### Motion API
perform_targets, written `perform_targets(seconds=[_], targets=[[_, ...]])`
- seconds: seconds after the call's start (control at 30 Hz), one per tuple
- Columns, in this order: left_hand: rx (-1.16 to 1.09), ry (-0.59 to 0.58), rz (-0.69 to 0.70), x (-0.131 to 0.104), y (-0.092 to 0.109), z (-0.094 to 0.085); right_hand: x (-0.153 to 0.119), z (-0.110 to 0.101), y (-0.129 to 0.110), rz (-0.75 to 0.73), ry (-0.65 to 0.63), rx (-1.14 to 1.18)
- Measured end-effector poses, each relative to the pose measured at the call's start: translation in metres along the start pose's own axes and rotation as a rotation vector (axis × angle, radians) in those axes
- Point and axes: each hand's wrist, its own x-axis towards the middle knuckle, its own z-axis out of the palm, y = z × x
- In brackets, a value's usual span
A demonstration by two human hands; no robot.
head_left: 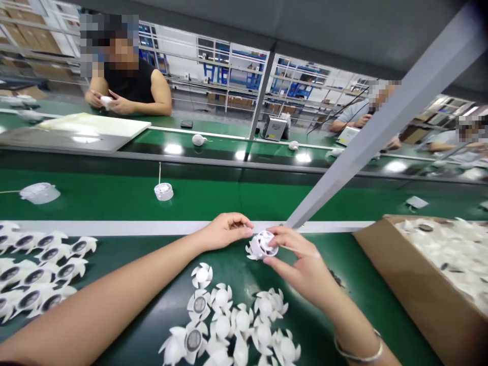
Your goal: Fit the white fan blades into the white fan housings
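Note:
My right hand (295, 254) grips a round white fan housing (264, 245) between thumb and fingers, with white blades showing at its lower left side. Just left of it, my left hand (231, 231) has its fingers curled toward the thumb; whatever they may hold is too small to make out. Below both hands, many white fan blades (243, 320) lie loosely on the green table, some showing dark round centres. One single blade wheel (202, 275) rests at the top left of that group.
Rows of fan blades (32, 274) lie at the left. A cardboard box (404, 274) full of white parts stands at the right. White housings (163, 191) sit on the green belt (213, 195). A slanted grey post (354, 147) rises beyond my right hand. Other people sit across.

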Motion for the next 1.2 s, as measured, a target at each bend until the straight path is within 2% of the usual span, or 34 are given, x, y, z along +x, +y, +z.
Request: perform_targets(seconds=[0.13,0.33,0.53,0.6,0.67,0.7,0.73,0.77,0.87,0.9,0.93,1.0,1.1,1.2], targets=[[0.098,-0.034,-0.001,0.000,0.001,0.004,-0.011,0.019,0.018,-0.100,-0.051,-0.118],[0.104,-0.046,-0.193,0.007,0.009,0.009,-0.012,0.022,0.028,0.051,-0.088,-0.120],[0.173,-0.010,-0.267,0.010,0.016,0.008,-0.003,0.014,0.031,0.053,-0.101,-0.061],[0.302,-0.108,-0.295,0.004,0.028,0.000,-0.004,0.005,0.031,0.012,-0.200,-0.014],[0.519,-0.292,-0.304,-0.007,0.048,-0.011,-0.005,-0.005,0.034,-0.012,-0.353,0.045],[0.643,-0.382,-0.306,-0.013,0.059,-0.015,-0.006,-0.009,0.036,-0.018,-0.390,0.045],[0.766,-0.409,-0.311,-0.019,0.070,-0.019,-0.006,-0.012,0.039,-0.017,-0.366,0.013],[0.874,-0.414,-0.354,-0.025,0.079,-0.022,-0.007,-0.015,0.042,-0.009,-0.287,-0.046],[1.116,-0.400,-0.583,-0.033,0.093,-0.022,-0.006,-0.024,0.052,0.086,0.055,-0.196],[1.151,-0.422,-0.640,-0.033,0.094,-0.021,-0.007,-0.030,0.055,0.151,0.113,-0.195],[1.157,-0.458,-0.667,-0.032,0.092,-0.019,-0.008,-0.036,0.057,0.218,0.113,-0.183],[1.104,-0.539,-0.633,-0.027,0.088,-0.019,-0.010,-0.052,0.059,0.331,-0.027,-0.178],[0.984,-0.627,-0.489,-0.022,0.082,-0.020,-0.015,-0.070,0.058,0.435,-0.315,-0.237],[0.894,-0.670,-0.328,-0.019,0.080,-0.022,-0.017,-0.074,0.054,0.496,-0.434,-0.235]])
